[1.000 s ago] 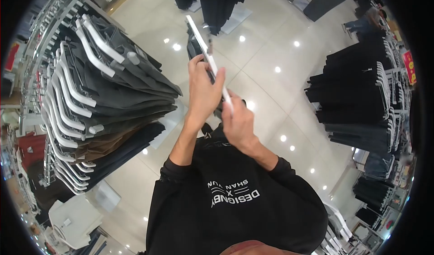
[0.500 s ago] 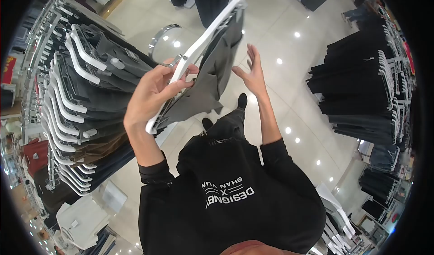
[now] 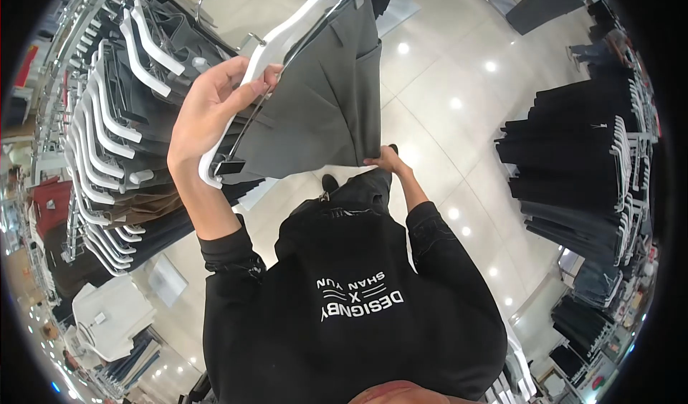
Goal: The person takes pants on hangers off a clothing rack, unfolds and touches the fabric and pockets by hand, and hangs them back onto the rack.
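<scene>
My left hand [image 3: 204,113] is closed around the middle of a white clip hanger [image 3: 290,31], thumb and fingers meeting near its bar. Grey trousers [image 3: 315,96] hang from the hanger's metal clips, tilted, with a pleat running down the fabric. Lower down, my right hand [image 3: 390,162] pinches the side edge of the trousers; part of its fingers is hidden by the cloth.
On my left, a rail carries several dark trousers [image 3: 161,128] on white hangers [image 3: 97,142]. To the right stands another rack of black trousers [image 3: 562,149]. A white top [image 3: 111,318] lies at lower left. The floor [image 3: 437,110] is glossy tile.
My left hand has raised the hanger slightly, bringing the front of the trousers more into view. My right hand has gone from open in the air to gripping the trousers' edge lower down.
</scene>
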Available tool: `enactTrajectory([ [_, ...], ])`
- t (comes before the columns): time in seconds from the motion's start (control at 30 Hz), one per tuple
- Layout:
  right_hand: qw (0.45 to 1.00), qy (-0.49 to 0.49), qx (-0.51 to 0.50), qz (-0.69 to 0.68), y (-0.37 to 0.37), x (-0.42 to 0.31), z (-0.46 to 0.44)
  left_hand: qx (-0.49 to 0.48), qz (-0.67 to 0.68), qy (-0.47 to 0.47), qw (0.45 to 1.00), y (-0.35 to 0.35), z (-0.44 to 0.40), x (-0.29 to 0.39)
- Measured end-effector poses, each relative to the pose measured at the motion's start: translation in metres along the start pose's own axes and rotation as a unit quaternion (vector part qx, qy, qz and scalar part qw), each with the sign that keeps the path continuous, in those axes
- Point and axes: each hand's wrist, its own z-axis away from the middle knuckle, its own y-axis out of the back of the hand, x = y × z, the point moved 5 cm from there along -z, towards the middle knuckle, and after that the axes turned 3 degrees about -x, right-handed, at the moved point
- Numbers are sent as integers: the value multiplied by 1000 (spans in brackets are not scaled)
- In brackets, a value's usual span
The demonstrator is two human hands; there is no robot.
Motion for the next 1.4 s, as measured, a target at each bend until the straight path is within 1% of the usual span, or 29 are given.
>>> enactTrajectory([
  [0.03, 999, -36, 0, -9, -8, 16, 4, 12, 0, -5, 1000, 3, -2, -3],
  [0.07, 995, -24, 36, -88, -8, 27, 5, 23, 0, -10, 1000, 5, -2, -5],
  [0.1, 984, -12, 71, -165, -5, 38, 6, 46, -39, -20, 998, 5, -3, -4],
  [0.13, 965, 0, 106, -241, 5, 20, 16, 55, -47, -9, 997, 9, -5, -7],
  [0.17, 961, -23, 128, -243, 22, 7, 29, 64, -53, 3, 997, 12, -8, -12],
  [0.2, 949, -31, 142, -281, 44, -20, 44, 73, -59, 16, 996, 15, -12, -18],
  [0.23, 934, -40, 156, -318, 62, -40, 56, 94, -59, -11, 994, 13, -16, -20],
  [0.27, 918, -49, 171, -355, 77, -59, 70, 101, -39, 3, 994, 13, -20, -29],
  [0.37, 836, 76, 172, -516, 114, -129, 101, 127, 9, 35, 991, 12, -32, -54],
  [0.47, 822, 123, 168, -530, 133, -176, 124, 140, 23, 100, 985, 8, -40, -78],
  [0.5, 821, 131, 170, -529, 135, -188, 129, 142, 50, 104, 983, 3, -40, -84],
  [0.63, 811, 168, 164, -535, 131, -226, 130, 150, -49, 66, 985, -23, -42, -89],
  [0.67, 806, 179, 162, -541, 128, -235, 128, 140, -87, 100, 981, -33, -40, -85],
  [0.73, 802, 186, 146, -548, 120, -263, 121, 120, -26, 61, 990, -59, -39, -101],
  [0.8, 803, 191, 148, -544, 113, -286, 112, 91, -83, 27, 992, -77, -33, -96],
  [0.83, 807, 192, 157, -536, 112, -294, 106, 76, -134, 37, 987, -83, -30, -86],
  [0.87, 811, 193, 165, -527, 113, -299, 102, 84, -125, 6, 989, -89, -29, -81],
  [0.93, 824, 201, 156, -506, 111, -299, 97, 101, -107, -44, 988, -92, -32, -85],
  [1.03, 841, 214, 165, -469, 112, -287, 95, 84, -118, -39, 989, -90, -28, -76],
  [1.1, 849, 235, 174, -440, 115, -278, 103, 97, -136, -20, 986, -87, -26, -70],
  [1.13, 872, 235, 148, -404, 110, -274, 105, 104, -146, -11, 984, -85, -25, -67],
  [1.2, 910, 233, 95, -330, 95, -267, 110, 114, -126, -32, 985, -77, -26, -60],
  [1.23, 936, 181, 72, -292, 84, -265, 107, 117, -115, -43, 985, -74, -27, -57],
  [1.33, 956, 108, 58, -268, 47, -238, 76, 132, -69, -55, 987, -63, -28, -46],
  [1.37, 972, 51, 39, -224, 36, -216, 59, 123, -79, -46, 988, -58, -29, -48],
  [1.4, 968, 115, 87, -204, 29, -203, 47, 128, -68, -39, 989, -53, -29, -47],
])
